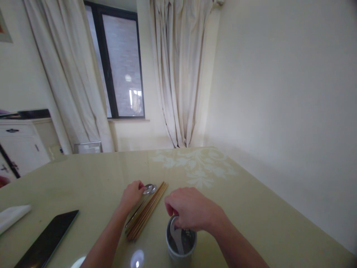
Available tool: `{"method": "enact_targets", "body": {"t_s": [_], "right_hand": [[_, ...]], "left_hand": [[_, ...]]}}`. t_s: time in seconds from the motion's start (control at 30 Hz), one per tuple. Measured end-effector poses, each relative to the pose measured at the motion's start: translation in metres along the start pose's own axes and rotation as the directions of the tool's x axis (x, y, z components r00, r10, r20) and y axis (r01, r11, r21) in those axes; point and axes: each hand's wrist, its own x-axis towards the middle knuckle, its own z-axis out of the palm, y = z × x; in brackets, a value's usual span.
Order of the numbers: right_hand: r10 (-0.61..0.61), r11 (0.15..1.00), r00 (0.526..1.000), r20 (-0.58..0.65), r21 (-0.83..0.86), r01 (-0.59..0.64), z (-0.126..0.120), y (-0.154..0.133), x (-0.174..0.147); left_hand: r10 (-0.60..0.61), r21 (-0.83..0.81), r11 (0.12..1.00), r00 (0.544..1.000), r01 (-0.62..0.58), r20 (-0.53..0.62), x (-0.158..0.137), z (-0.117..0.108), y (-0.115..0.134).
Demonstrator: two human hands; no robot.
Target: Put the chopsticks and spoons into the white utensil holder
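My left hand [134,193] is closed, fingertips pinched at the bowl end of the metal spoons [149,189], which lie together on the table. Right beside the spoons is a bundle of wooden chopsticks [147,214], laid slantwise. My right hand [192,210] reaches over the rim of a grey cup [181,260], fingers curled down into its mouth. Inside the cup leans a flat grey utensil [177,238], its upper end at my right fingertips; its kind does not show clearly. Part of the cup's far rim is hidden behind that hand.
The pale green glossy table [97,178] meets a white wall [292,111] on the right. At the left lie a dark flat device [47,238] and a white object [13,216]. A white cabinet [25,145] and curtains [181,74] stand beyond the table.
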Motion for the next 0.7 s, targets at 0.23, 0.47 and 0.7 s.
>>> {"method": "enact_targets", "body": {"t_s": [0.23,0.47,0.7], "right_hand": [[-0.012,1.0,1.0,-0.004,-0.026,0.012,0.004,0.003,0.004],[-0.01,1.0,0.999,-0.034,-0.008,0.01,0.005,0.005,0.006],[0.015,0.98,0.949,-0.315,0.192,0.048,-0.03,0.016,-0.034]], "left_hand": [[-0.017,0.07,0.997,1.0,0.018,-0.017,-0.001,-0.001,-0.001],[-0.017,0.069,0.997,0.999,0.019,-0.037,-0.007,-0.01,0.002],[0.249,-0.222,0.934,0.956,-0.279,-0.155,-0.021,-0.066,0.038]]}}
